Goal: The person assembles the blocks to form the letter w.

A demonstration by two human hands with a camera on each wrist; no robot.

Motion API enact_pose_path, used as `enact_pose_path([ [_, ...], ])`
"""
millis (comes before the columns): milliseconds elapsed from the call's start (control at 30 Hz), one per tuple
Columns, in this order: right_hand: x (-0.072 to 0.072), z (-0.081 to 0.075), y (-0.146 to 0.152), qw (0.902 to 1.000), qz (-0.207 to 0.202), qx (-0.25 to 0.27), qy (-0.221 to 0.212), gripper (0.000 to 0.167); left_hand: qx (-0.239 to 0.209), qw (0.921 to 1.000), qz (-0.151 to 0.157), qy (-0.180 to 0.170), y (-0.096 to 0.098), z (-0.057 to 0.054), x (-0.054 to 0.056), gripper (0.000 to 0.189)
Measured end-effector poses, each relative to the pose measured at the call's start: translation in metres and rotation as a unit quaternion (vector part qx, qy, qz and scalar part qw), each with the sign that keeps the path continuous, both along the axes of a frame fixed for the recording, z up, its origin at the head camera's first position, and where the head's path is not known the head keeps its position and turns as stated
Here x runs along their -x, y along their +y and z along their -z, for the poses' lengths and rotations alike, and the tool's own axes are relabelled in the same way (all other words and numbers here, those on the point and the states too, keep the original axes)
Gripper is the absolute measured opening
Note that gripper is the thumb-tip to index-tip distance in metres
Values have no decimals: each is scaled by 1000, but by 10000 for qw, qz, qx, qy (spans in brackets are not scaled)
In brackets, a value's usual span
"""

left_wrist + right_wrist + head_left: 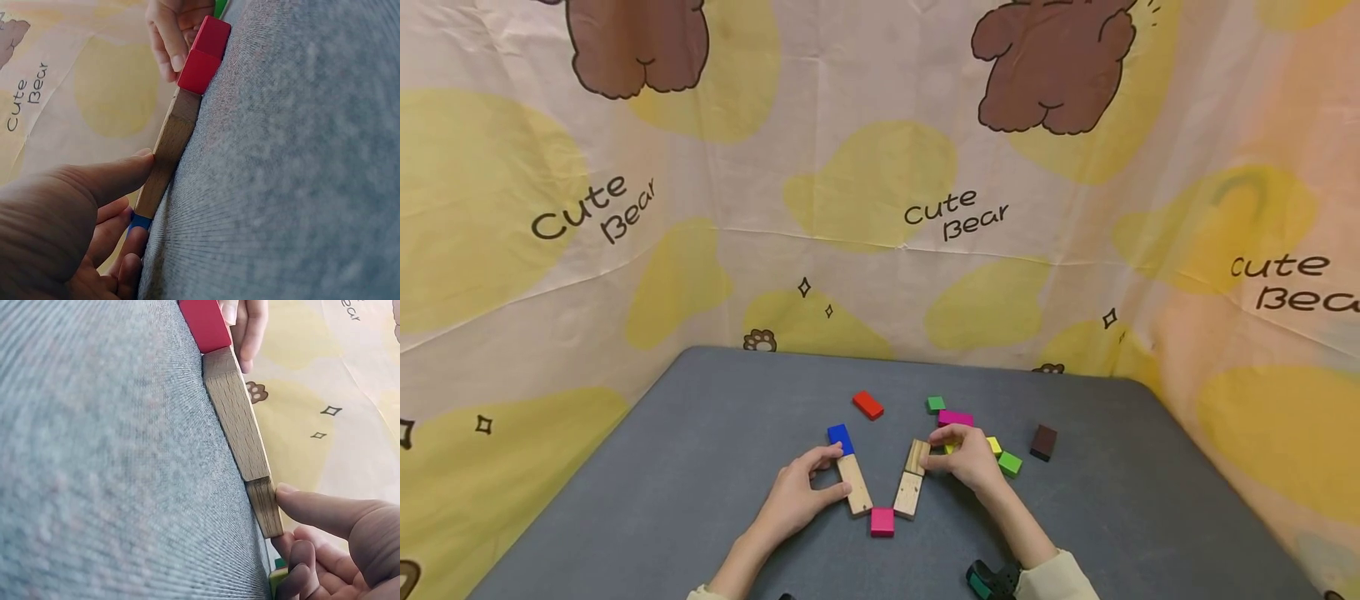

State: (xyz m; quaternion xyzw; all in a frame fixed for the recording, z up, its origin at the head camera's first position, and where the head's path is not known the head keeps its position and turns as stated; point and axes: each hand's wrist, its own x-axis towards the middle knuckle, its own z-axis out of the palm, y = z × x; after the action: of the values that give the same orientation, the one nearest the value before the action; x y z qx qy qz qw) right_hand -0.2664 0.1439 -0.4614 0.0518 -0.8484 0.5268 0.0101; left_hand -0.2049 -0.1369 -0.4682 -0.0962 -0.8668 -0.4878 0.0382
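Note:
My left hand (pixel 797 493) lies along the left side of a row, its thumb against a long plain wooden block (pixel 854 486) and its fingers at a blue block (pixel 840 438) joined end to end with it. On the right, my right hand (pixel 967 457) holds a short wooden block (pixel 917 457) with the thumb at its side and a finger at its far end. That piece meets another wooden block (pixel 907 496). Both rows slant toward a pink-red block (pixel 882 522) at the near end, forming a V. In the right wrist view, the pink-red block (pixel 206 324) touches the wooden row.
A red block (pixel 868 405) lies behind the V. Green (pixel 936 405), magenta (pixel 956 418), yellow (pixel 994 447) and light green (pixel 1010 464) blocks cluster around the right hand. Farther right is a dark brown block (pixel 1043 442). A dark strapped device (pixel 991 580) sits by the right sleeve.

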Motion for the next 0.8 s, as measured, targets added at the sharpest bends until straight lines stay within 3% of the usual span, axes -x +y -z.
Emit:
enact_pose_path([
  [800,-2,-2,-1,9999,-18,-23,-103,34,3,10000,-6,-41,0,-1,0,56],
])
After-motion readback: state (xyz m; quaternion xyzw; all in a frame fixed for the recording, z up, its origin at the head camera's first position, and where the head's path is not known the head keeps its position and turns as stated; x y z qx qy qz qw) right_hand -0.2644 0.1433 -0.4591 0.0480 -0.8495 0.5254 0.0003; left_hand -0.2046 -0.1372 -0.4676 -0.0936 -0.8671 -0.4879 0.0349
